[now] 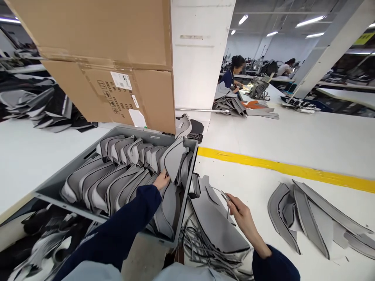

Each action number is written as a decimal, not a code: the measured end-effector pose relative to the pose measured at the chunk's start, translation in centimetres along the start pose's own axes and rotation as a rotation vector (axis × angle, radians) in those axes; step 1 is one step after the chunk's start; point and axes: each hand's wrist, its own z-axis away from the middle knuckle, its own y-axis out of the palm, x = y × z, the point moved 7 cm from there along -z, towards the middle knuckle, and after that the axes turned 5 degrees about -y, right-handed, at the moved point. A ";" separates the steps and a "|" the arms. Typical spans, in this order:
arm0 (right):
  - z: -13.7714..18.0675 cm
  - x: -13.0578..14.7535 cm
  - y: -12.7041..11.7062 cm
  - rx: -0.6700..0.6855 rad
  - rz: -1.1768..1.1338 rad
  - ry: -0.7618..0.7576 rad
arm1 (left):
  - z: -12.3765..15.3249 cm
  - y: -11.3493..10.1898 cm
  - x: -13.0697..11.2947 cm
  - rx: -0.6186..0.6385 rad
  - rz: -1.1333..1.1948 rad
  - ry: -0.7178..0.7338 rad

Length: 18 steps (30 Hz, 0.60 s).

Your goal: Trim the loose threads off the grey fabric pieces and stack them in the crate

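Note:
My left hand point(162, 180) reaches into a grey plastic crate point(191, 171), its fingers closed on the lower edge of a curved grey fabric panel point(175, 156). Two rows of similar panels point(117, 183) with dark edging stand packed on edge in that crate. To the right, over the white table, my right hand point(238, 212) is closed around a slim metal tool point(225, 196) that looks like snips; the fingers partly hide it. Below it lies a stack of larger grey panels point(216, 222). Thin grey trimmed strips point(199, 246) are heaped at the table's near edge.
Several curved grey pieces point(310, 218) lie at the right on the table, nearer than a yellow tape line point(278, 167). A large cardboard box point(117, 89) stands behind the crate beside a white pillar point(199, 58). Beyond, a person point(230, 78) works at a sewing machine point(259, 86).

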 end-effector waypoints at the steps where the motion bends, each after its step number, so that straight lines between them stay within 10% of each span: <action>1: 0.4 -0.5 0.0 -0.002 0.019 0.005 | -0.7 0.4 0.5 0.007 -0.059 -0.007; 14: 4.5 -2.0 7.4 0.356 0.193 -0.038 | -12.2 0.6 2.4 -0.131 -0.432 -0.044; 18: 4.2 -2.0 6.2 0.283 0.301 -0.055 | -13.0 0.3 4.1 -0.150 -0.437 -0.040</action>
